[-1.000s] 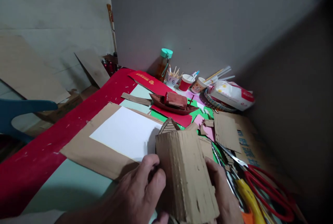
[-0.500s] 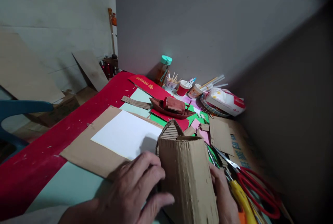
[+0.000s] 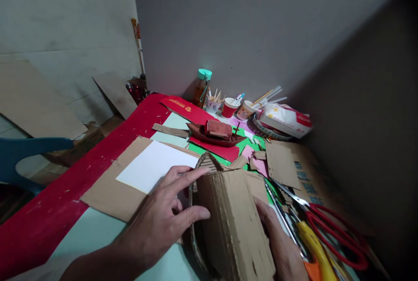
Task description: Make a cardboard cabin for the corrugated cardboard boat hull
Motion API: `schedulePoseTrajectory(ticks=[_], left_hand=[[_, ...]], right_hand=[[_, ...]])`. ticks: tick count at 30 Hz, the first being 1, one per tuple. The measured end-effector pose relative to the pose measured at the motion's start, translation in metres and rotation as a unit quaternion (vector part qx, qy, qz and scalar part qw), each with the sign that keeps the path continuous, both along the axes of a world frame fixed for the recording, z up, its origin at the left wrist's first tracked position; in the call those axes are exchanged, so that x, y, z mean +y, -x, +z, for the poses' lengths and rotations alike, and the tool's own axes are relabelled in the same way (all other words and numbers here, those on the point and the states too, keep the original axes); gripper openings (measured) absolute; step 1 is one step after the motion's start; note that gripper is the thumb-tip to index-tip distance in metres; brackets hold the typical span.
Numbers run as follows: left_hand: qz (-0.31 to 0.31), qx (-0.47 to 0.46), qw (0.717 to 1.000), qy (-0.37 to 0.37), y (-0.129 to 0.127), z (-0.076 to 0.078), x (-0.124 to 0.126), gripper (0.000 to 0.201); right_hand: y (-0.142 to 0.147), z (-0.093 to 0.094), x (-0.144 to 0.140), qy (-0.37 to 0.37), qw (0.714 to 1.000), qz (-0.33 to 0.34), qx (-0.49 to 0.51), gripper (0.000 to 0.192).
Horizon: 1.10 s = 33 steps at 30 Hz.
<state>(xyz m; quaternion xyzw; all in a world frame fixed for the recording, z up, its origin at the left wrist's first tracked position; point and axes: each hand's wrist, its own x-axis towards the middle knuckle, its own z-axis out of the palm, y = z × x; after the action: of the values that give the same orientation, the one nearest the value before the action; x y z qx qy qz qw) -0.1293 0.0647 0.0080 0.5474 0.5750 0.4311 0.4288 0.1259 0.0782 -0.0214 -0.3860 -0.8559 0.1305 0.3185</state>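
Note:
A boat-shaped cardboard hull [image 3: 192, 233] with a ridged pointed end lies in front of me. Over it sits a bent cardboard cover [image 3: 235, 224], creased along its length. My left hand [image 3: 166, 211] is at its left side, fingers stretched and apart. Its index fingertip reaches the cover's far edge by the hull's tip, and the thumb lies against the cover's side. From the right, my right hand [image 3: 281, 242] grips the cover's edge; some of its fingers are hidden. Farther off stands a small brown-red model boat [image 3: 217, 133] with a rounded canopy.
Red-handled scissors [image 3: 339, 233] and a yellow-handled tool [image 3: 315, 250] lie at my right. White paper [image 3: 156, 165] rests on a cardboard sheet [image 3: 104, 196] to the left. Behind are a bottle [image 3: 201, 89], several cups [image 3: 228, 109] and a tissue pack [image 3: 285, 120].
My left hand has moved up and forward, its index finger now reaching the cover's far edge. The cover has shifted and tilted to the right, showing more of the hull's left side.

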Motion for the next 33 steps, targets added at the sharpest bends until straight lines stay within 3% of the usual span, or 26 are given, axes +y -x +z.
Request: schedulePoseTrajectory(ticks=[5,10,17,22,28,33], left_hand=[[0.023,-0.026,0.999,0.007,0.005,-0.009,0.005,0.032],[-0.013,-0.016,1.000,0.011,0.013,-0.001,0.016,0.028],[-0.103,-0.040,0.992,0.064,0.029,0.009,0.032,0.011],[-0.189,-0.032,0.976,0.103,0.038,0.015,0.034,0.020],[-0.170,-0.058,0.976,0.121,0.037,0.013,0.033,0.016],[-0.148,-0.045,0.983,0.103,0.033,0.012,0.031,0.024]], right_hand=[[0.004,0.013,-0.001,0.016,0.999,0.007,-0.030,0.062],[0.011,0.025,-0.005,0.065,0.997,-0.015,-0.033,0.059],[0.021,0.036,-0.006,0.075,0.997,-0.001,0.001,0.044],[0.017,0.039,-0.010,0.130,0.991,-0.017,0.033,0.039],[0.017,0.036,-0.015,0.138,0.990,-0.025,-0.008,0.039],[0.026,0.034,-0.012,0.138,0.990,-0.003,0.009,0.029]])
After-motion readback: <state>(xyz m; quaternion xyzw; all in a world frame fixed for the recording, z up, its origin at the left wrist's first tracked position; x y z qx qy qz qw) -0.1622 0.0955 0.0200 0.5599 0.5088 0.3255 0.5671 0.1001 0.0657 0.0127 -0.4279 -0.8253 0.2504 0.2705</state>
